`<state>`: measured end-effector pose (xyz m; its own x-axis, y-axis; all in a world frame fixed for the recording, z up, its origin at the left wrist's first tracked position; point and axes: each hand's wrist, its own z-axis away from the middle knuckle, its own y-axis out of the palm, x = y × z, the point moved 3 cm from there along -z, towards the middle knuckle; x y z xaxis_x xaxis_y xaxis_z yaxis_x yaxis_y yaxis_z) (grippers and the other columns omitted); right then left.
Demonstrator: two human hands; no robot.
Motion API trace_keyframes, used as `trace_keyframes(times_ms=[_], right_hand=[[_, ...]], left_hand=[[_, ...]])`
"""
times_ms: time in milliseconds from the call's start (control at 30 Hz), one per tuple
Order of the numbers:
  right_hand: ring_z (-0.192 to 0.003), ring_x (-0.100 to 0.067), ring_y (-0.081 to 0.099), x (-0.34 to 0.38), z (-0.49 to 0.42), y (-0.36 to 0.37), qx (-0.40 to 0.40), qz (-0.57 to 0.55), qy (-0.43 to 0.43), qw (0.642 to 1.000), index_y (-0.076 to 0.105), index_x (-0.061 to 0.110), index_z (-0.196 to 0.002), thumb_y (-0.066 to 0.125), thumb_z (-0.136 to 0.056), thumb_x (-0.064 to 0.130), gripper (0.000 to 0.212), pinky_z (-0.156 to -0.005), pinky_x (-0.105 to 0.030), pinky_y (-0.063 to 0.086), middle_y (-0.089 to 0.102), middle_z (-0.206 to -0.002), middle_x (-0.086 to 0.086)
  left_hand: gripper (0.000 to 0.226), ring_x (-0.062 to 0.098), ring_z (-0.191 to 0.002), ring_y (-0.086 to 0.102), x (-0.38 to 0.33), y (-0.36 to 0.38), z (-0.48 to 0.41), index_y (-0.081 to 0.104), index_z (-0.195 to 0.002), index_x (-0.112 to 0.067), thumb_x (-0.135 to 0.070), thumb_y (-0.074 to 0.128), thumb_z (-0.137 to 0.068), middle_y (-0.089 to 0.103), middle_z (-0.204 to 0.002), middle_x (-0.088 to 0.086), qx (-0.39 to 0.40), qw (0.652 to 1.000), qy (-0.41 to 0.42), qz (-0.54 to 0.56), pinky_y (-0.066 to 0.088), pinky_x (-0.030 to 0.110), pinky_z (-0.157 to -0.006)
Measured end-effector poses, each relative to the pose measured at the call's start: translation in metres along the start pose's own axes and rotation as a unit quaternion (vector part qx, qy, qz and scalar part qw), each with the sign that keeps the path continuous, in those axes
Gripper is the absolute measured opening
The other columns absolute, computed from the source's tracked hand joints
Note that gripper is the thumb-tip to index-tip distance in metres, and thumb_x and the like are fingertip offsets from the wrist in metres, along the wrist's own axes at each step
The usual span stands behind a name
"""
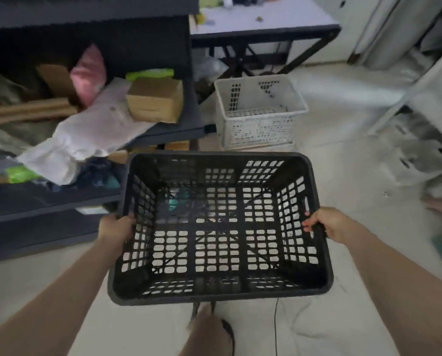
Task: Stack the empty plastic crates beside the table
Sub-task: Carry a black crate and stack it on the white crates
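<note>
Left hand [117,227] clamped over the left rim, right hand [325,223] hooked through the slot handle on the right wall, fingers curled inside; both closed firmly on the black perforated plastic crate [220,286], held level and clear of the pale floor [343,176], empty, floor showing through the grid.

Off to the left: dark shelving unit [22,199] piled with white crumpled cloth [86,140] and a brown cardboard box [154,101]. Ahead, slightly right of centre: white perforated plastic crate [259,129], upright on the floor, empty, just beside the dark-framed table [263,30]. Well apart from the black crate as yet.

Likely step: carrying across to nest black into white. Best done by keeping the crate level, squaring long sides with the white one's long sides, lowering straight down without tilting so corners seat together. Worth watching: thin black cable [276,327] underfoot, and the shelf corner close on the left.
</note>
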<state>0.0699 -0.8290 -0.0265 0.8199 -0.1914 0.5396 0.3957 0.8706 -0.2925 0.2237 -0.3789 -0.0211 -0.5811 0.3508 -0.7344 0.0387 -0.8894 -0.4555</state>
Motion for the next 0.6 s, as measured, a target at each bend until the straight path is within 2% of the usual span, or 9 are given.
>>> trace_keyframes(times_ms=[67, 133, 233, 300, 367, 433, 500, 600], right_hand=[[-0.066, -0.021, 0.058, 0.003, -0.015, -0.038, -0.042, -0.029, 0.007, 0.999, 0.055, 0.002, -0.097, 0.046, -0.084, -0.017, 0.025, -0.038, -0.020, 0.048, 0.058, -0.087, -0.007], [-0.063, -0.019, 0.057, 0.016, -0.034, -0.072, -0.071, -0.055, 0.006, 0.996, 0.055, 0.003, -0.096, 0.045, -0.084, -0.015, 0.024, -0.035, -0.020, 0.044, 0.059, -0.087, -0.007], [-0.058, -0.018, 0.057, 0.050, -0.069, -0.117, -0.105, -0.078, 0.000, 0.991, 0.058, 0.003, -0.091, 0.048, -0.083, -0.015, 0.022, -0.040, -0.024, 0.044, 0.063, -0.081, -0.012], [-0.052, -0.017, 0.055, 0.078, -0.088, -0.138, -0.121, -0.072, -0.010, 0.990, 0.058, 0.004, -0.083, 0.049, -0.082, -0.017, 0.023, -0.039, -0.023, 0.042, 0.062, -0.064, -0.011], [-0.053, -0.018, 0.051, 0.110, -0.109, -0.155, -0.136, -0.053, -0.029, 0.989, 0.057, 0.004, -0.080, 0.042, -0.083, -0.018, 0.027, -0.037, -0.021, 0.037, 0.058, -0.063, -0.011], [-0.044, -0.018, 0.052, 0.137, -0.123, -0.173, -0.167, -0.042, -0.044, 0.984, 0.057, 0.003, -0.078, 0.037, -0.084, -0.016, 0.028, -0.030, -0.016, 0.031, 0.058, -0.057, -0.011], [-0.032, -0.012, 0.051, 0.160, -0.135, -0.194, -0.200, -0.022, -0.041, 0.979, 0.058, 0.002, -0.077, 0.038, -0.084, -0.015, 0.027, -0.026, -0.012, 0.028, 0.057, -0.054, -0.011], [-0.043, -0.017, 0.053, 0.197, -0.155, -0.224, -0.221, -0.018, -0.041, 0.974, 0.058, 0.000, -0.075, 0.037, -0.084, -0.015, 0.027, -0.027, -0.009, 0.029, 0.059, -0.041, -0.006]], left_hand=[[0.008, 0.020, -0.044, 0.040, -0.026, 0.050, -0.001, 0.053, -0.081, -0.002, -0.006, 0.055, -0.087, 0.043, -0.056, 0.009, 0.026, 1.000, 0.016, -0.003, 0.032, 0.017, -0.032], [0.011, 0.019, -0.039, 0.043, -0.055, 0.096, -0.005, 0.052, -0.076, -0.002, -0.003, 0.055, -0.087, 0.042, -0.056, 0.010, 0.046, 0.998, 0.033, -0.004, 0.026, 0.012, -0.026], [0.006, 0.022, -0.046, 0.040, -0.095, 0.159, -0.019, 0.052, -0.089, -0.002, -0.004, 0.055, -0.085, 0.043, -0.055, 0.010, 0.064, 0.998, 0.006, -0.008, 0.034, 0.022, -0.037], [0.005, 0.022, -0.045, 0.037, -0.100, 0.190, -0.025, 0.046, -0.080, -0.002, -0.003, 0.052, -0.081, 0.039, -0.051, 0.011, 0.066, 0.996, -0.062, -0.020, 0.031, 0.027, -0.044], [0.020, 0.022, -0.042, 0.035, -0.098, 0.215, -0.026, 0.041, -0.063, -0.003, 0.000, 0.050, -0.081, 0.036, -0.040, 0.009, 0.076, 0.990, -0.121, -0.012, 0.030, 0.029, -0.047], [0.031, 0.020, -0.035, 0.035, -0.103, 0.236, -0.021, 0.037, -0.054, -0.008, 0.004, 0.050, -0.080, 0.032, -0.027, 0.003, 0.093, 0.985, -0.143, -0.012, 0.030, 0.028, -0.047], [0.032, 0.018, -0.031, 0.033, -0.122, 0.258, -0.017, 0.036, -0.053, -0.010, 0.004, 0.051, -0.078, 0.031, -0.025, 0.000, 0.104, 0.982, -0.156, -0.009, 0.030, 0.025, -0.045], [0.032, 0.019, -0.026, 0.033, -0.168, 0.292, -0.022, 0.039, -0.049, -0.007, 0.003, 0.052, -0.076, 0.033, -0.024, 0.002, 0.118, 0.983, -0.138, 0.010, 0.031, 0.022, -0.040]])
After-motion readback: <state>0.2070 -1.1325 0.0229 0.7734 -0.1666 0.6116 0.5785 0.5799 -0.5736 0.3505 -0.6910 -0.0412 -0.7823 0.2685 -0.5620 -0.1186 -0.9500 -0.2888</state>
